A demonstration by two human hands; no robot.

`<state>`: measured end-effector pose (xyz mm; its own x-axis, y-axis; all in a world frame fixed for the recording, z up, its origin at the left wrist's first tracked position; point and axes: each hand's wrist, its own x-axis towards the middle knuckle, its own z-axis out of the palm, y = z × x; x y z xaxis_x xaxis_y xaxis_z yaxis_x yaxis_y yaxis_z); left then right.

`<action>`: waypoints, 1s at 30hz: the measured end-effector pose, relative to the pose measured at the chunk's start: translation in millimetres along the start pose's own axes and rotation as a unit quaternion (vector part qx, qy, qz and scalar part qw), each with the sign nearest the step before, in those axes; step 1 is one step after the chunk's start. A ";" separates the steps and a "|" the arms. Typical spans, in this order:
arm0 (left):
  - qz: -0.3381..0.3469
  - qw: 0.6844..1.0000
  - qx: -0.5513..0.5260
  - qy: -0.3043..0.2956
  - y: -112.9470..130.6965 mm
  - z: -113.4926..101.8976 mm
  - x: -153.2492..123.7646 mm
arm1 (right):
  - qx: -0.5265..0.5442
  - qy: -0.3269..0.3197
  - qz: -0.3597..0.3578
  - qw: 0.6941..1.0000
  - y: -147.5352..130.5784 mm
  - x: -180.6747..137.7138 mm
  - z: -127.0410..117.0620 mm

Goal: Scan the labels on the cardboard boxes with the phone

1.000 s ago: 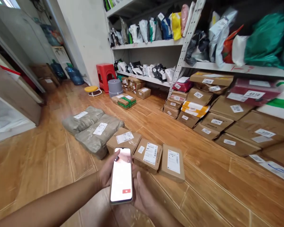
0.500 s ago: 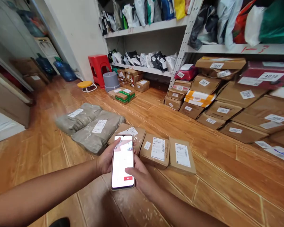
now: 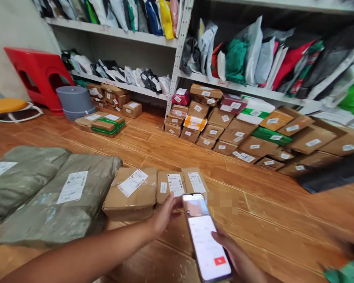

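Observation:
My right hand (image 3: pixel 238 261) grips a lit smartphone (image 3: pixel 207 239) from below, its thumb lying at the screen's right edge. My left hand (image 3: pixel 164 214) reaches past the phone's top left corner, its fingertips at the front edge of a small labelled cardboard box (image 3: pixel 171 185). That box lies in a row on the wooden floor between a larger taped box (image 3: pixel 132 192) and a third small box (image 3: pixel 197 181). I cannot tell whether the left fingers have closed on the box.
Two grey-green plastic parcels (image 3: pixel 56 200) lie on the floor at left. Metal shelves (image 3: pixel 177 51) hold several mailer bags, with stacked boxes (image 3: pixel 253 133) beneath. A red stool (image 3: pixel 35 74), a grey bucket (image 3: pixel 73 102) and a green-strapped box (image 3: pixel 107 124) stand behind.
The view has swung right and closer to the floor. My left hand left the phone and reached to the small box; the phone now rests in my right hand alone.

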<state>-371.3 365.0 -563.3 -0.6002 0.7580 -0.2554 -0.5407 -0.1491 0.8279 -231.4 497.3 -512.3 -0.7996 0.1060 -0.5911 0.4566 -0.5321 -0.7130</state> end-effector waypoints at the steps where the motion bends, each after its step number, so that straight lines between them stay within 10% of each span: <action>1: 0.044 0.997 0.059 0.032 -0.4 -6.7 3.3 | 0.008 0.023 0.013 1.000 -1.9 -9.9 -11.2; 4: 0.183 0.934 0.287 0.104 -2.4 -40.3 9.3 | 0.039 0.069 0.040 0.996 -1.8 -31.6 -41.9; 10: 0.241 0.583 0.755 0.179 -30.5 -112.7 12.0 | 0.059 0.042 0.022 0.997 9.1 -24.7 -74.5; 15: 0.331 0.404 0.839 0.152 -52.3 -140.9 15.7 | 0.119 0.006 -0.048 0.992 28.8 35.2 -93.5; 21: 0.374 0.362 0.840 0.156 -52.0 -138.8 18.7 | 0.086 -0.019 -0.053 0.995 23.2 106.4 -112.8; 30: 0.377 0.372 0.835 0.150 -47.7 -132.9 16.6 | 0.006 -0.004 -0.158 0.987 -23.4 130.2 -103.2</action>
<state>-433.8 300.3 -673.4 -0.3845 0.7587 0.5259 0.8175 0.5444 -0.1876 -306.0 610.2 -611.4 -0.9046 0.2614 -0.3368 0.1795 -0.4830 -0.8570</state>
